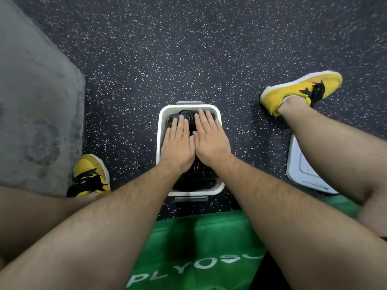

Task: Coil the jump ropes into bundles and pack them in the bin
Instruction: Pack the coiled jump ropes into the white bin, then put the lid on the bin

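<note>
The white bin (158, 139) stands on the speckled floor (188, 49) between the person's feet, and the jump ropes (195, 176) lie inside it as a dark mass of black coils that fills it from the near wall to the far wall. Both hands are flat and spread, holding nothing. The left hand (178, 141) and right hand (211, 139) lie side by side, thumbs touching, palms down on top of the coils toward the far half of the bin. The ropes look light, thin and springy, so the cord will probably bend easily but want to unwind and rise once the pressure comes off. Broad, flat pressure like this seems the right way to keep them down. If a bundle has to be lifted, it would be safer to grip across all its loops at the middle than to pull one strand, which would likely drag the coil open. The handles cannot be told apart from the cord here. A pale lid (301, 168) lies on the floor to the right, well apart from the bin.
</note>
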Demonstrator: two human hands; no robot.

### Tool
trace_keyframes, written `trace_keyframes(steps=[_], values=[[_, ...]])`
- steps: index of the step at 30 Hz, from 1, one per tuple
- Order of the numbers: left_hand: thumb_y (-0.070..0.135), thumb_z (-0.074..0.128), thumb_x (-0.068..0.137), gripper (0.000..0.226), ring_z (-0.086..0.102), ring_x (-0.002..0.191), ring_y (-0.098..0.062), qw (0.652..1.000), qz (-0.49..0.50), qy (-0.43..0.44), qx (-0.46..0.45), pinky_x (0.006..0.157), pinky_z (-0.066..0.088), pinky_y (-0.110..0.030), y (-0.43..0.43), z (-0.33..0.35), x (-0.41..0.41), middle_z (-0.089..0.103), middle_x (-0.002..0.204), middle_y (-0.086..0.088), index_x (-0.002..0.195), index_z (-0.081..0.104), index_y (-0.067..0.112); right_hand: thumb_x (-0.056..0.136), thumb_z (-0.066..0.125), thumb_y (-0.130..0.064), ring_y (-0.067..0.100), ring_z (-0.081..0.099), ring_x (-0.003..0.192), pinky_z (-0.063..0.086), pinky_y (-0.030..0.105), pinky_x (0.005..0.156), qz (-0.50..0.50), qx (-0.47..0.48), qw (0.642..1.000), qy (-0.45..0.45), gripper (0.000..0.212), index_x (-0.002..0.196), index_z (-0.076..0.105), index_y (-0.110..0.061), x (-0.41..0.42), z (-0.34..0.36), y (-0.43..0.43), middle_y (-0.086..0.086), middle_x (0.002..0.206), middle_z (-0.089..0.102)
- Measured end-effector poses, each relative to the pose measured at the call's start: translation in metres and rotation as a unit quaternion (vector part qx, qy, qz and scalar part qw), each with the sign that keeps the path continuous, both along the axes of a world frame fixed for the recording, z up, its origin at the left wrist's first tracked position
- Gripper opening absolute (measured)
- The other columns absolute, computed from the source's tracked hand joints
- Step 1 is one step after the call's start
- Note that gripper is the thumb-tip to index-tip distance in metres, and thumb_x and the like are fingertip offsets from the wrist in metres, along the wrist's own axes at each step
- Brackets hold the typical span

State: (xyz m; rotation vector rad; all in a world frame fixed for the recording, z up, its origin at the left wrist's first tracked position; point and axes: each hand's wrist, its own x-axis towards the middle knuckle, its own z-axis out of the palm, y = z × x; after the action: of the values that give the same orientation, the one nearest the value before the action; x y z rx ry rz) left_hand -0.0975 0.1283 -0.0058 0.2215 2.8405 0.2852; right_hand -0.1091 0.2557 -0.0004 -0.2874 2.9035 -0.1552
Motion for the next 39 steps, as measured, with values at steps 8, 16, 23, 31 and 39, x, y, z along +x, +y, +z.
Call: trace_keyframes(steps=[8,16,23,31,39], values=[[0.032,-0.001,0.106,0.059,-0.016,0.155,-0.021,0.998,-0.008,-0.002,-0.058,0.128,-0.002,-0.04,0.002,-0.013,0.007,-0.02,0.167,-0.008,0.16,-0.012,0.008,0.106,0.003,-0.033,0.026,-0.012,0.154,0.003,0.045,0.125,-0.022,0.02,0.999,0.01,0.058,0.158,-0.004,-0.008,0.015,-0.015,-0.004,0.01,0.167,-0.011],[0.031,-0.005,0.105,0.056,-0.019,0.154,-0.023,0.998,-0.002,-0.011,-0.066,0.128,-0.002,-0.039,0.006,-0.021,0.0,-0.025,0.165,-0.011,0.154,-0.021,0.007,0.107,0.002,-0.031,0.027,-0.012,0.154,-0.002,0.044,0.125,-0.003,0.048,0.999,-0.004,0.058,0.157,-0.007,-0.005,0.004,-0.019,-0.005,0.012,0.166,-0.013],[0.031,-0.002,0.107,0.056,-0.016,0.155,-0.021,0.996,-0.01,-0.046,-0.074,0.127,-0.003,-0.037,0.008,-0.008,-0.004,-0.021,0.167,-0.009,0.156,-0.016,0.008,0.108,0.006,-0.032,0.026,-0.008,0.154,-0.002,0.041,0.126,0.001,0.038,0.999,-0.038,0.057,0.158,-0.002,-0.006,0.001,-0.009,-0.004,0.01,0.167,-0.008],[0.032,0.012,0.103,0.057,0.049,0.126,-0.03,0.99,-0.058,0.062,-0.114,0.115,0.028,-0.043,0.009,0.038,-0.007,0.059,0.132,-0.015,0.126,0.057,0.006,0.107,0.026,-0.026,0.029,0.029,0.146,0.02,0.039,0.122,0.029,0.006,1.0,0.001,0.049,0.152,0.032,-0.006,0.003,0.042,0.012,0.013,0.161,0.03],[0.02,0.031,0.094,0.031,0.054,0.086,-0.029,0.947,-0.185,0.26,0.027,0.085,0.043,-0.041,0.093,0.154,-0.055,0.06,0.092,-0.008,0.095,0.06,0.01,0.088,0.056,-0.014,0.03,0.058,0.09,0.041,0.04,0.073,-0.057,-0.039,0.975,0.211,0.016,0.103,0.059,-0.012,-0.012,0.154,0.096,0.006,0.094,0.065]])
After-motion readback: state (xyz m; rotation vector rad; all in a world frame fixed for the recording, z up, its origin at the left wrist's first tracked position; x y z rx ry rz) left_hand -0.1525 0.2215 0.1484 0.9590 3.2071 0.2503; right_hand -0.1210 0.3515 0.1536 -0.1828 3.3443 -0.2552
